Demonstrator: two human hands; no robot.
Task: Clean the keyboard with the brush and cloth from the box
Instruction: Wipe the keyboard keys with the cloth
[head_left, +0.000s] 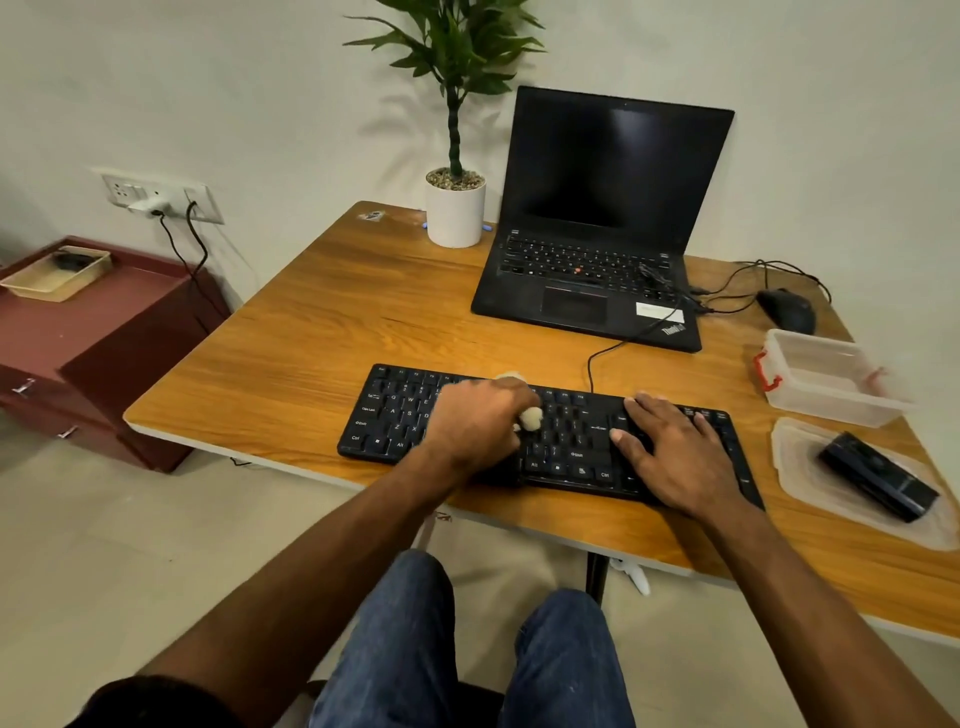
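Note:
A black keyboard (566, 431) lies near the front edge of the wooden table. My left hand (475, 421) is curled over its middle-left keys and grips a pale, fuzzy thing, seemingly the cloth (531, 417), which shows at the fingertips and behind the knuckles. My right hand (670, 452) lies flat with spread fingers on the keyboard's right part. A clear plastic box (826, 384) with a red latch stands at the right. Its lid (810, 483) lies in front of it, with a black brush-like object (878, 475) resting on it.
An open black laptop (597, 228) stands behind the keyboard, its cable running to the keyboard. A potted plant (455, 213) sits at the back, a black mouse (787, 309) with cables at the far right. A maroon cabinet (93, 343) with a tray stands left.

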